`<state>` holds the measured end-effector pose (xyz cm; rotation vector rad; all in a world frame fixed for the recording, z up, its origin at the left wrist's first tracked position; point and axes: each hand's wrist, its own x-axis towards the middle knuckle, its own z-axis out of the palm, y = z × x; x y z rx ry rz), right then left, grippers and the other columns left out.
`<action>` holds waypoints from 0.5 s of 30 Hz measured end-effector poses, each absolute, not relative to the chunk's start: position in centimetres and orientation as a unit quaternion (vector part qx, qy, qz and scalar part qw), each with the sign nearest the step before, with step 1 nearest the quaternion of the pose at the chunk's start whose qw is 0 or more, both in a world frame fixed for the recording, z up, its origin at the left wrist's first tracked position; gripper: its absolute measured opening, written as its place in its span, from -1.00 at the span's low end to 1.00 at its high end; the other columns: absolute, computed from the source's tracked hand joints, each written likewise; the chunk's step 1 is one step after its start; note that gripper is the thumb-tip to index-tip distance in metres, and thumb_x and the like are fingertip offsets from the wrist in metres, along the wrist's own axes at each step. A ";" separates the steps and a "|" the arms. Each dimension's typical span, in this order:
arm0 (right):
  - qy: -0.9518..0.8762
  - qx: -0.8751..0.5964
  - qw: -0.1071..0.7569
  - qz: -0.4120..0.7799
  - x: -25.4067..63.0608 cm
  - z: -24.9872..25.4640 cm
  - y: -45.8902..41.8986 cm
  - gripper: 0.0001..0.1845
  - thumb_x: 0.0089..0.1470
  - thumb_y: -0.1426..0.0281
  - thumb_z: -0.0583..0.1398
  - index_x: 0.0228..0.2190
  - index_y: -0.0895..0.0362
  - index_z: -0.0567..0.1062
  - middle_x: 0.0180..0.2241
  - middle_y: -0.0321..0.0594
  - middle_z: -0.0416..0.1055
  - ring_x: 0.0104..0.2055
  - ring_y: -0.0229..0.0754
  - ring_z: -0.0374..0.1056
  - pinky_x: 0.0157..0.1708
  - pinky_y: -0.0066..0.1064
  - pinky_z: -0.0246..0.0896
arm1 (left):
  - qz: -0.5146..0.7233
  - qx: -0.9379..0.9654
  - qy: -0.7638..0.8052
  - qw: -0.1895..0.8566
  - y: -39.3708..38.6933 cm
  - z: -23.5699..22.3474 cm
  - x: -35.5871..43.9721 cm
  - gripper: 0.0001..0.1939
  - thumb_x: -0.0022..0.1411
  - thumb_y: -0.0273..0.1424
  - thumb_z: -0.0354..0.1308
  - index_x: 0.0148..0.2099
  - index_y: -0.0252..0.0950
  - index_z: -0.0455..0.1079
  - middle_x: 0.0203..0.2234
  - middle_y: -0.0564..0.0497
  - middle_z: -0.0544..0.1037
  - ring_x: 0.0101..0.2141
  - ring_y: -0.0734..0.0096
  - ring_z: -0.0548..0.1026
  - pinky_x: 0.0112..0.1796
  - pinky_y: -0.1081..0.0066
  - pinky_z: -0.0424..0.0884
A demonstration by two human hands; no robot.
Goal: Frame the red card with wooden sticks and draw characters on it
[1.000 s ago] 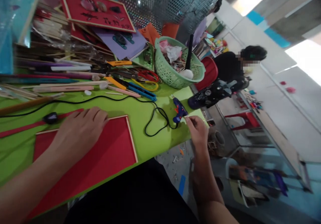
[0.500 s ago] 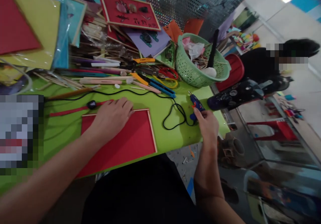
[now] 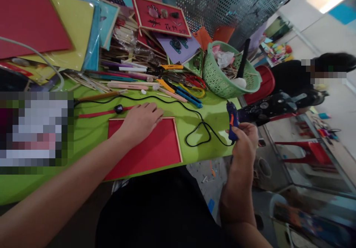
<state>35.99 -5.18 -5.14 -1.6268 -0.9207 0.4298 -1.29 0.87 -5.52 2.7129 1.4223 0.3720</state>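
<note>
My left hand rests palm down over the top edge of a red board, its fingers slightly bent and a little apart on the thin wooden strip along that edge. Another strip runs down the board's right side. Off to the right, my right hand grips a dark blue glue gun with an orange trigger, its nozzle pointing up and away. The gun's black cord loops across the green table. Beyond my left hand lies a red strap with a dark stone.
Pliers, scissors, pens and wooden sticks crowd the table's back. A green basket holds scraps and a black-handled tool. Coloured sheets lie at left by a blurred-out object. A person is at right.
My right hand has lifted the glue gun and turned it more upright, moving it to the right. My left hand stays on the board's top edge. The view has shifted left.
</note>
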 end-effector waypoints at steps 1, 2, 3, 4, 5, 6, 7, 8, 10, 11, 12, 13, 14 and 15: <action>-0.388 -0.675 0.595 0.199 35.5 -4.8 -5.3 -0.62 -0.12 0.30 0.34 -0.27 -0.01 0.31 -0.39 -0.36 0.32 -0.46 -0.21 0.36 -0.45 -0.33 0.25 | 0.118 0.880 0.460 0.026 0.9 -5.5 -1.1 -0.82 0.46 -0.35 0.05 -0.04 -0.24 0.47 -0.16 -0.11 0.53 -0.12 0.13 0.51 -0.21 0.24 0.34; -0.380 -0.655 0.618 0.213 35.0 -4.5 -5.4 -0.62 -0.12 0.32 0.34 -0.26 0.00 0.33 -0.38 -0.36 0.34 -0.44 -0.22 0.37 -0.42 -0.33 0.27 | 0.114 0.880 0.461 0.023 1.0 -5.5 -0.9 -0.82 0.46 -0.37 0.04 -0.05 -0.24 0.47 -0.16 -0.11 0.53 -0.13 0.13 0.51 -0.23 0.25 0.34; -0.369 -0.638 0.635 0.231 34.4 -4.3 -5.4 -0.62 -0.13 0.33 0.33 -0.24 0.00 0.34 -0.36 -0.36 0.36 -0.42 -0.23 0.37 -0.40 -0.34 0.28 | 0.110 0.880 0.461 0.020 0.9 -5.5 -0.8 -0.82 0.46 -0.39 0.03 -0.05 -0.24 0.47 -0.17 -0.11 0.53 -0.14 0.13 0.51 -0.25 0.25 0.33; -0.360 -0.624 0.646 0.254 33.9 -4.1 -5.4 -0.63 -0.13 0.33 0.33 -0.24 0.01 0.36 -0.34 -0.35 0.37 -0.41 -0.24 0.36 -0.39 -0.35 0.29 | 0.106 0.880 0.462 0.018 0.9 -5.5 -0.6 -0.81 0.46 -0.42 0.02 -0.06 -0.25 0.46 -0.17 -0.11 0.53 -0.14 0.13 0.51 -0.26 0.25 0.33; -0.357 -0.612 0.647 0.281 33.4 -4.0 -5.4 -0.64 -0.13 0.32 0.32 -0.25 0.02 0.37 -0.34 -0.34 0.37 -0.40 -0.24 0.35 -0.39 -0.35 0.29 | 0.102 0.880 0.463 0.015 0.8 -5.5 -0.5 -0.81 0.45 -0.45 0.01 -0.06 -0.27 0.45 -0.17 -0.12 0.53 -0.14 0.12 0.52 -0.26 0.25 0.33; -0.360 -0.604 0.640 0.310 32.9 -4.0 -5.3 -0.68 -0.12 0.29 0.31 -0.28 0.02 0.38 -0.34 -0.32 0.36 -0.39 -0.24 0.33 -0.40 -0.35 0.28 | 0.100 0.880 0.465 0.013 0.7 -5.5 -0.4 -0.81 0.45 -0.47 -0.01 -0.05 -0.29 0.45 -0.17 -0.13 0.53 -0.14 0.12 0.52 -0.26 0.24 0.33; -0.369 -0.596 0.627 0.340 32.6 -4.0 -5.3 -0.71 -0.11 0.25 0.30 -0.31 0.03 0.39 -0.35 -0.30 0.35 -0.40 -0.23 0.31 -0.41 -0.34 0.28 | 0.098 0.878 0.467 0.012 0.6 -5.4 -0.3 -0.80 0.45 -0.48 -0.02 -0.05 -0.31 0.44 -0.17 -0.14 0.53 -0.14 0.11 0.52 -0.26 0.24 0.33; -0.380 -0.588 0.610 0.369 32.2 -4.0 -5.3 -0.73 -0.09 0.21 0.28 -0.35 0.04 0.38 -0.36 -0.28 0.34 -0.41 -0.22 0.29 -0.42 -0.33 0.28 | 0.096 0.877 0.471 0.012 0.6 -5.4 -0.2 -0.79 0.46 -0.48 -0.04 -0.05 -0.33 0.43 -0.18 -0.16 0.53 -0.14 0.10 0.52 -0.25 0.23 0.34; -0.403 -0.567 0.577 0.427 31.6 -4.0 -5.2 -0.73 -0.07 0.14 0.25 -0.39 0.04 0.38 -0.40 -0.28 0.29 -0.45 -0.22 0.23 -0.45 -0.30 0.28 | 0.093 0.875 0.476 0.010 0.5 -5.5 -0.2 -0.78 0.47 -0.48 -0.06 -0.05 -0.36 0.42 -0.19 -0.18 0.52 -0.16 0.10 0.52 -0.25 0.22 0.33; -0.413 -0.554 0.564 0.452 31.3 -3.9 -5.3 -0.72 -0.06 0.12 0.23 -0.39 0.04 0.39 -0.41 -0.28 0.27 -0.47 -0.23 0.19 -0.46 -0.29 0.28 | 0.091 0.874 0.477 0.008 0.5 -5.5 -0.2 -0.78 0.46 -0.49 -0.07 -0.06 -0.36 0.42 -0.20 -0.18 0.52 -0.17 0.11 0.52 -0.25 0.23 0.33; -0.420 -0.541 0.556 0.470 31.0 -3.8 -5.3 -0.71 -0.06 0.11 0.21 -0.37 0.05 0.40 -0.42 -0.29 0.26 -0.50 -0.25 0.15 -0.48 -0.29 0.26 | 0.090 0.875 0.477 0.005 0.5 -5.6 -0.2 -0.78 0.46 -0.50 -0.07 -0.06 -0.36 0.41 -0.20 -0.18 0.52 -0.19 0.13 0.52 -0.25 0.23 0.33; -0.428 -0.532 0.551 0.480 30.6 -3.6 -5.4 -0.71 -0.07 0.12 0.20 -0.36 0.05 0.41 -0.42 -0.29 0.27 -0.53 -0.28 0.10 -0.51 -0.30 0.24 | 0.089 0.875 0.477 0.001 0.5 -5.6 -0.2 -0.77 0.46 -0.51 -0.08 -0.06 -0.36 0.41 -0.21 -0.18 0.52 -0.19 0.14 0.52 -0.25 0.24 0.32; -0.436 -0.526 0.547 0.483 30.2 -3.4 -5.5 -0.72 -0.07 0.14 0.19 -0.36 0.06 0.42 -0.42 -0.28 0.29 -0.56 -0.30 0.05 -0.55 -0.32 0.19 | 0.091 0.874 0.477 -0.003 0.5 -5.6 -0.3 -0.77 0.46 -0.52 -0.08 -0.06 -0.36 0.41 -0.22 -0.18 0.52 -0.20 0.15 0.51 -0.25 0.25 0.32; -0.444 -0.525 0.541 0.484 29.8 -3.3 -5.6 -0.73 -0.09 0.16 0.19 -0.35 0.06 0.43 -0.40 -0.26 0.32 -0.59 -0.32 0.01 -0.60 -0.34 0.12 | 0.092 0.874 0.478 -0.005 0.5 -5.7 -0.3 -0.76 0.45 -0.53 -0.09 -0.06 -0.35 0.42 -0.22 -0.17 0.52 -0.21 0.15 0.51 -0.26 0.25 0.31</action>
